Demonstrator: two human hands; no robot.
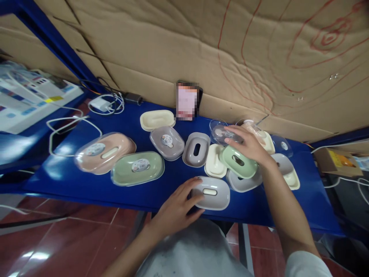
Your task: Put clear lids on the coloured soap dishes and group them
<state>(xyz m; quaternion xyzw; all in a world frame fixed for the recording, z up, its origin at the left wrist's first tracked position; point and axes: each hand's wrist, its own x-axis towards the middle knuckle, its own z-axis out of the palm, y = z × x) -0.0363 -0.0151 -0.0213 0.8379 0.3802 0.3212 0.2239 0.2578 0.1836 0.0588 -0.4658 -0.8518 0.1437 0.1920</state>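
Observation:
My left hand (177, 206) rests its fingers on the near edge of a grey soap dish (215, 192) at the front of the blue table (86, 181). My right hand (248, 144) reaches over a green slotted tray (238, 161), its fingertips touching a clear plastic lid (220, 133). The green tray lies tilted on a grey dish base (243, 184) beside a cream piece (215, 163). More cream and grey parts (288, 171) sit under and behind my right wrist.
To the left lie a lidded pink dish (103, 152), a lidded green dish (137, 168), a lidded grey dish (167, 142), a grey slotted tray (196, 149) and a cream base (157, 119). A phone (187, 100) leans on the cardboard wall. Cables and a charger (100, 104) lie back left.

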